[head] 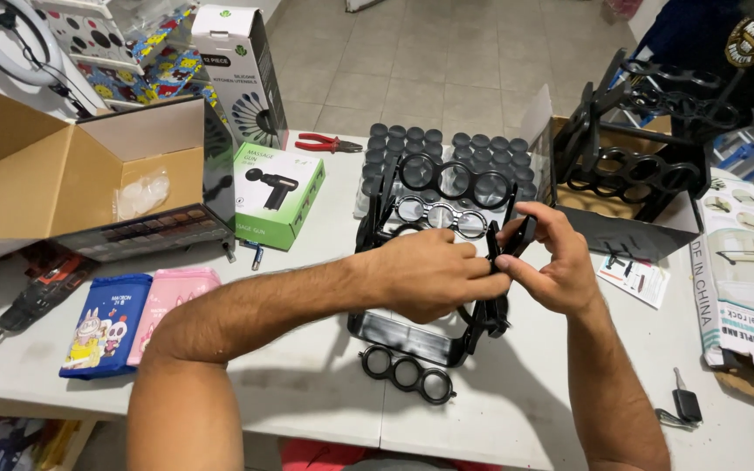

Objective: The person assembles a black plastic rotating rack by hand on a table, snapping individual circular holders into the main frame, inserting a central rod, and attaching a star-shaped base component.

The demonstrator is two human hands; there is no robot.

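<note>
A black plastic rack (438, 205) with ring-shaped holders stands on the white table (325, 384) in front of me. My left hand (429, 275) grips the rack's right side panel from the left. My right hand (551, 262) pinches the top of that same upright panel from the right. A loose black strip of three rings (407, 373) lies on the table just below the rack. Behind the rack sit rows of small jars with black lids (473, 148).
An open cardboard box (63, 174) stands at the left, a green box (277, 194) and red pliers (325, 143) beside it. A second assembled black rack (647, 131) sits at the right over a box. A key (684, 403), pouches (133, 318) and a drill (32, 296) lie near the edges.
</note>
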